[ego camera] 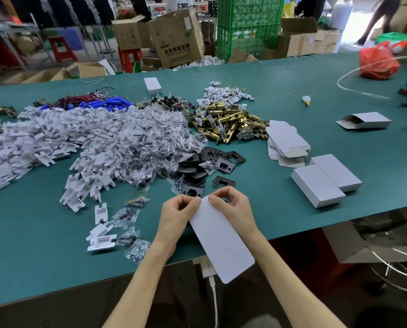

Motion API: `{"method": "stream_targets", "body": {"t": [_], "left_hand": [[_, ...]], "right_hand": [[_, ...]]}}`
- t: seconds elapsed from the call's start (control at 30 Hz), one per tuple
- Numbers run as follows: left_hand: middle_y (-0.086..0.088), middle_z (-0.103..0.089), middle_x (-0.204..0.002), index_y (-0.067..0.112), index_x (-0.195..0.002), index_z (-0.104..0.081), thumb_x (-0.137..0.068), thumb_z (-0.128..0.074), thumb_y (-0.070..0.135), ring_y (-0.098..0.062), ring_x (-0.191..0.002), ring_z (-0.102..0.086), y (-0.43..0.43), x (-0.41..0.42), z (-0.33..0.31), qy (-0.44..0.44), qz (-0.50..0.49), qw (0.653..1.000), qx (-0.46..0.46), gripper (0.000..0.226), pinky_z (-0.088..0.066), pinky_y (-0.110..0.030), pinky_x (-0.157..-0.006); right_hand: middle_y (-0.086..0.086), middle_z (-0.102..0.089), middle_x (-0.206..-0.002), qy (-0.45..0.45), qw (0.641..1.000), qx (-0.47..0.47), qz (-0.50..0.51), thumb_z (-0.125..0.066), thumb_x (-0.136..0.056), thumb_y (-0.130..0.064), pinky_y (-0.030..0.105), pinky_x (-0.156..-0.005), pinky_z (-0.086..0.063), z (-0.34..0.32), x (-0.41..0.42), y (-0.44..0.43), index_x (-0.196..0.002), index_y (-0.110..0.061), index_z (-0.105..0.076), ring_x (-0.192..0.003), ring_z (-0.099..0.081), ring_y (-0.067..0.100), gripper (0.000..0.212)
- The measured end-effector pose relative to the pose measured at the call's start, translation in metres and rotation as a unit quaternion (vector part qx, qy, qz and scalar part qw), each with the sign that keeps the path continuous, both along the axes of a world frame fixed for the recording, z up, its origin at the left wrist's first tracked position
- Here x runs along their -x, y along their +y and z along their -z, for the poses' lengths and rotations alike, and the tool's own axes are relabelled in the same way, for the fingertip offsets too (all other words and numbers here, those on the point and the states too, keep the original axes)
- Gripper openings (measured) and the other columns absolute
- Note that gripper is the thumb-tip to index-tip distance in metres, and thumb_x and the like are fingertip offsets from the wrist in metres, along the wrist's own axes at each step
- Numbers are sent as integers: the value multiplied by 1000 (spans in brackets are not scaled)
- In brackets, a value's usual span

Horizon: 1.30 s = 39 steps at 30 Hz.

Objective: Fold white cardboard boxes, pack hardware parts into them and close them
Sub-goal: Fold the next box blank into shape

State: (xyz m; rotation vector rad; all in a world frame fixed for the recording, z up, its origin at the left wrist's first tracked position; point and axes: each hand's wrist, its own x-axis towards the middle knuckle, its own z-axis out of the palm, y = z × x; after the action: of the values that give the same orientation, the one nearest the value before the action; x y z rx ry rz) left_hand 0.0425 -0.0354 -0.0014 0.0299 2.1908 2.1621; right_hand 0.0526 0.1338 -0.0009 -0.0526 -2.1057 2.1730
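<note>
While the flat white cardboard box [221, 242] juts out over the near edge of the green table [43, 268], both hands are clamped on its far end: the left hand [176, 214] pinches the top-left corner and the right hand [230, 207] pinches the top edge just beside it. Just beyond the fingers lie black strike plates [212, 162], with two closed white boxes [325, 183] off to the right. Farther back, a stack of flat box blanks [285, 140] sits beside the heap of brass latches [228, 121].

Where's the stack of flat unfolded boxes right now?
In the head view the stack of flat boxes lies right of centre on the green table, right of the brass latch pile and beyond the two closed white boxes.
</note>
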Motion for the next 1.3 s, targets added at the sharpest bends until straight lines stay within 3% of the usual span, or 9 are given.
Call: {"method": "stream_targets", "body": {"t": [0.17, 0.43, 0.6, 0.97, 1.1, 1.2, 1.3], "left_hand": [[-2, -66, -72, 8, -78, -72, -95, -75, 23, -13, -68, -55, -2, -2, 1, 18, 5, 1000, -20, 23, -44, -21, -61], [-5, -72, -80, 12, -87, -77, -93, -75, 28, -12, -72, -60, -2, -5, 1, 25, 21, 999, -41, 17, -47, -20, -64], [-3, -77, -98, 21, -107, -78, -94, -73, 31, -8, -84, -67, 1, -8, -1, 30, 33, 998, -48, 17, -53, -20, -69], [-4, -79, -101, 24, -99, -81, -95, -72, 26, -12, -88, -71, 1, -7, -1, 41, 18, 998, -40, 10, -57, -25, -74], [-1, -79, -103, 28, -105, -80, -103, -60, 32, -19, -90, -73, 3, -8, -2, 46, 17, 999, -21, 20, -58, -28, -74], [3, -76, -117, 27, -122, -72, -110, -49, 15, -21, -101, -73, 3, -8, -1, 63, 29, 997, -16, 29, -60, -30, -80], [4, -74, -122, 32, -133, -65, -101, -49, -10, -17, -93, -71, 1, -8, -3, 95, 50, 994, 8, 55, -58, -27, -76]], "right_hand": [[2, -72, -100, 13, 1000, 16, -9, -73, -90, -17, 20, -71, -53, -2, -1, 0, -105, -14, -73, -88, -67, 7, 16], [-3, -71, -85, 16, 1000, 1, -4, -71, -91, -18, 20, -64, -51, -1, 0, -1, -89, -12, -72, -76, -64, 7, 7], [-2, -68, -82, 0, 999, 30, 42, -69, -95, -20, 24, -61, -51, 0, 0, -1, -90, -9, -67, -72, -62, 8, 12], [-3, -65, -82, 4, 999, -10, 53, -67, -98, -18, 22, -61, -49, 0, -1, -3, -90, -8, -63, -71, -60, 8, 13], [-1, -65, -83, 0, 998, -14, 62, -65, -98, -18, 20, -61, -48, -1, -1, -4, -91, -7, -63, -71, -59, 7, 13], [-2, -66, -82, -15, 997, 1, 77, -64, -98, -20, 20, -62, -47, -2, 0, -5, -91, -9, -63, -72, -58, 6, 13], [6, -68, -90, -35, 995, 21, 91, -61, -99, -24, 28, -67, -48, -3, 1, -5, -93, -12, -65, -78, -60, 11, 14]]}}
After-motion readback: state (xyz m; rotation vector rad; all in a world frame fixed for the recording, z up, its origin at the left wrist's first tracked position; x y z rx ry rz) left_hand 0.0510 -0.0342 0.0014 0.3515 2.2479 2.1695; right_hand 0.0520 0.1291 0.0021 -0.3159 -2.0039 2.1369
